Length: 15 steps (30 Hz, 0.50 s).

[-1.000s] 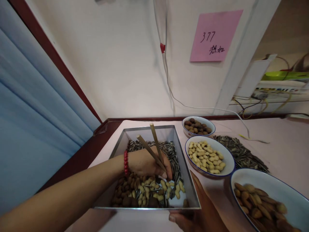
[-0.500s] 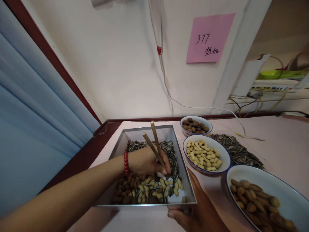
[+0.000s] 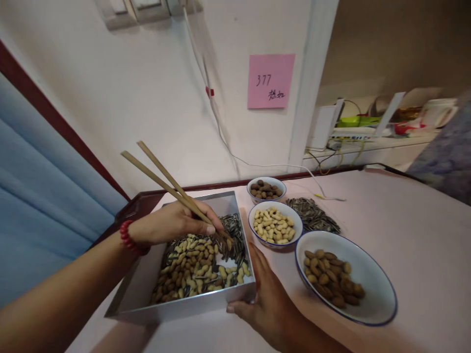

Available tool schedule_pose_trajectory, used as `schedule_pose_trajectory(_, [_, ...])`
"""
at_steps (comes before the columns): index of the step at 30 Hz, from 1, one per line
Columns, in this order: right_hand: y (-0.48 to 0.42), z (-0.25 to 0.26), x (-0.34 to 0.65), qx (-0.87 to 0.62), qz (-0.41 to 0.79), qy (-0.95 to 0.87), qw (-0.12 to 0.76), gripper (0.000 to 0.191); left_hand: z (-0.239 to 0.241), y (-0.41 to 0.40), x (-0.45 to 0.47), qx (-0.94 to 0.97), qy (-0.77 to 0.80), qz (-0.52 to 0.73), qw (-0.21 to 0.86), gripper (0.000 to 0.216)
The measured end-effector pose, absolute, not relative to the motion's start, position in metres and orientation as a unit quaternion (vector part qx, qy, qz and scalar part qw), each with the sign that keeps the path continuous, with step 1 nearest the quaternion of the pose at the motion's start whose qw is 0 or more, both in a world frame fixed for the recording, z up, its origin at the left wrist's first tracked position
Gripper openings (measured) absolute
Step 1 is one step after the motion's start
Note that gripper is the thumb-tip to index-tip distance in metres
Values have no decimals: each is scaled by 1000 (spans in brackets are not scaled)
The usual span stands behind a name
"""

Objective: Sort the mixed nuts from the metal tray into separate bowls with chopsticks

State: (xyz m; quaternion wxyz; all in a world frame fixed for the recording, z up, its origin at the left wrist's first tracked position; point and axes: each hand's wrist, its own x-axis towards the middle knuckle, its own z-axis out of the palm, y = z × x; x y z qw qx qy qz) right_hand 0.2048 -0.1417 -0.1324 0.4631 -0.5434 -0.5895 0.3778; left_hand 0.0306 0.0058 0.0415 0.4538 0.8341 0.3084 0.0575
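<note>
A pair of wooden chopsticks [image 3: 165, 184] is gripped in my left hand [image 3: 187, 220], which wears a red bead bracelet. Their tips point down into a square metal box [image 3: 191, 300], where a brown nut [image 3: 229, 243] shows at the tips; whether it is pinched I cannot tell. Inside the box lie striped sunflower seeds [image 3: 235, 228], peanuts [image 3: 204, 272] and brown nuts [image 3: 176, 269], mixed together at the near side. My right hand [image 3: 267, 294] holds the box's near right corner, thumb along the front and fingers on the right side.
Right of the box stand a bowl of round dark nuts [image 3: 283, 189], a bowl of peanuts [image 3: 300, 225] and a larger bowl of oblong brown nuts [image 3: 379, 274]. A sunflower seed pile [image 3: 312, 214] lies behind them. A white cable [image 3: 265, 164] runs down the wall onto the table.
The view has swung right. My left hand has tilted the chopsticks from nearly upright to leaning left, and a brown nut now shows at their tips. My right hand stays at the box corner.
</note>
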Motion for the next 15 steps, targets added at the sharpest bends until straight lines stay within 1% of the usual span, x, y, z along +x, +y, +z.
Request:
schedule_pose_trajectory(3, [-140,-127,206,-543,370,-597,460,118,62,-6,53,827,297,96,468,14])
schedule_pose_trajectory(6, [-139,-125,206,-540,359,-604,464,118,70,-22,93,821,253,121,497,12])
schedule_pose_trajectory(9, [-138,-124,206,-535,365,-603,465,117,61,-39,136,815,217,109,526,13])
schedule_pose_trajectory(11, [-138,-122,207,-530,368,-600,473,118,48,-46,159,819,212,93,525,14])
schedule_pose_trajectory(15, [-138,-118,208,-521,365,-603,482,113,27,-51,178,811,211,68,542,14])
